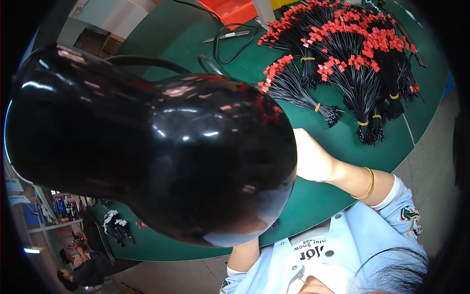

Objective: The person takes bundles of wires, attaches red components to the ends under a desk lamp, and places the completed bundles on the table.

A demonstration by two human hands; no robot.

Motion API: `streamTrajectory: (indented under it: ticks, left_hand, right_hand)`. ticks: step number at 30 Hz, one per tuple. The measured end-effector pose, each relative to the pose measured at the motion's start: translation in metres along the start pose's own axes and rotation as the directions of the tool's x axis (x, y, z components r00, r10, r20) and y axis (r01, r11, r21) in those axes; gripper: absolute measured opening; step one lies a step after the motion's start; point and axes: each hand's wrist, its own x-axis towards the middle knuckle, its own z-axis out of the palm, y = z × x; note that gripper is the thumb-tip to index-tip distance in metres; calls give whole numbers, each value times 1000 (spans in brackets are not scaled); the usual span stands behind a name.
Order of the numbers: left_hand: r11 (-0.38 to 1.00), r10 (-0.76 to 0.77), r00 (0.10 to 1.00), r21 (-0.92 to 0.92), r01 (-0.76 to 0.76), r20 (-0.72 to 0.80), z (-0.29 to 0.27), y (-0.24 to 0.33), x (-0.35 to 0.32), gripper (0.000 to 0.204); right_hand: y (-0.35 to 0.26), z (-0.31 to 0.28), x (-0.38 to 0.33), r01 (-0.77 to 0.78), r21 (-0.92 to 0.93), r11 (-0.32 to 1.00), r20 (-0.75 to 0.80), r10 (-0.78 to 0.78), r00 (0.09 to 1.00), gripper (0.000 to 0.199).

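A large glossy black lamp head [220, 147] fills the left and middle of the view and hides the work area behind it. My right hand [313, 158] reaches in from the right, with a gold bracelet on the wrist. Its fingers disappear behind the lamp, so what they hold or touch is hidden. Of my left arm only the forearm [246, 256] shows below the lamp; that hand is covered. Closest to my right hand lies a bundle of black wires [298, 90] with red connectors, tied with a yellow band.
More wire bundles [350, 73] with red ends are heaped at the far right of the green table [387, 159]. A red bin [232, 11], a slim pointed tool [226, 36] and a black cable stand at the back. White-tipped wires [116, 225] lie at left. Another person [83, 269] sits beyond.
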Motion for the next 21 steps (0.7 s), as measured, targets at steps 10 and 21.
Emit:
streamTrajectory:
  ticks: [10,21]
  left_hand:
    - [973,111,993,205,-102,-36,4,-8,0,19]
    - [998,22,990,58,-14,-139,29,-3,-3,19]
  right_hand:
    - [-2,0,1,-115,40,993,82,112,990,25]
    - [-14,1,0,-113,-19,993,61,114,992,25]
